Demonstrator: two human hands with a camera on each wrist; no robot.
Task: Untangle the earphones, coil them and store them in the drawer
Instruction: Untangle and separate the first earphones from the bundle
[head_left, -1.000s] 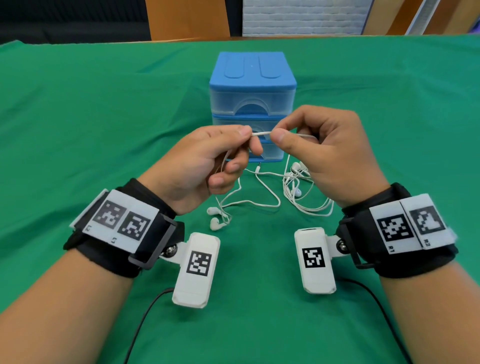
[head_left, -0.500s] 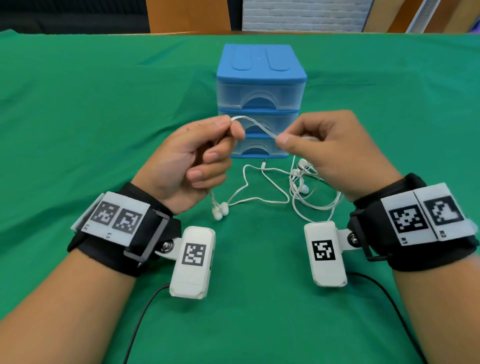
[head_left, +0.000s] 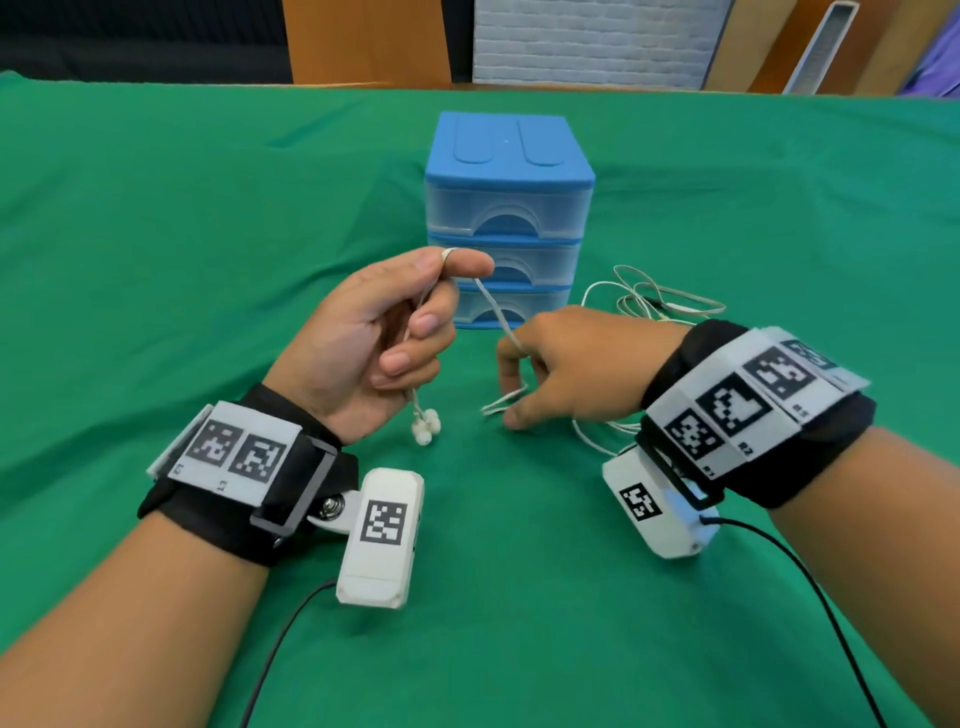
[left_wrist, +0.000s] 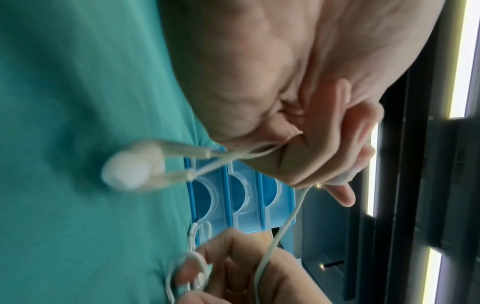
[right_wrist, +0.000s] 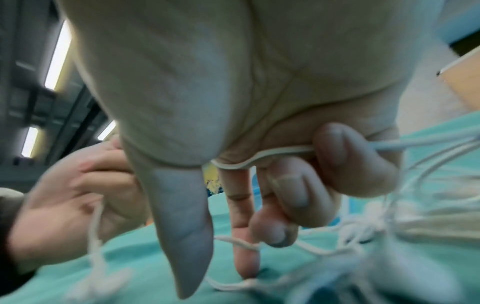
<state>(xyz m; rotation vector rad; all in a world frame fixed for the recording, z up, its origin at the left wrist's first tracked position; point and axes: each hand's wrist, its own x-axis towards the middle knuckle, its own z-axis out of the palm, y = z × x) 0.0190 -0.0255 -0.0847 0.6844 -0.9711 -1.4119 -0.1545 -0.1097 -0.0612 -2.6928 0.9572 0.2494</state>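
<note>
On the table (head_left: 208, 208), draped in green cloth — one set of white earphones (head_left: 496, 317), one blue drawer unit (head_left: 509, 208), two hands at work.

Left hand (head_left: 374, 338): raised above the cloth in front of the drawer unit, palm turned inward, fingers curled. Thumb and forefinger pinch the cord at the top; the cord runs down through the closed fingers. The two earbuds (head_left: 426, 423) hang together below the heel of the hand, just above the cloth. The left wrist view shows the same pair (left_wrist: 135, 168) dangling side by side, blurred.

Right hand (head_left: 571, 364): lower, close to the cloth, knuckles up. A taut stretch of cord slopes down to it from the left forefinger. In the right wrist view the cord (right_wrist: 259, 159) crosses the base of the fingers and is clamped under the curled outer fingers; forefinger and thumb point down toward a small loop lying on the cloth.

Remainder of cord: loose loops on the table to the right of the drawer unit and behind the right wrist — still tangled, not coiled.

Drawer unit: three translucent drawers under a blue top, all closed, standing upright at centre, beyond both hands.

Each wrist carries a black strap with printed markers and a white camera module.
</note>
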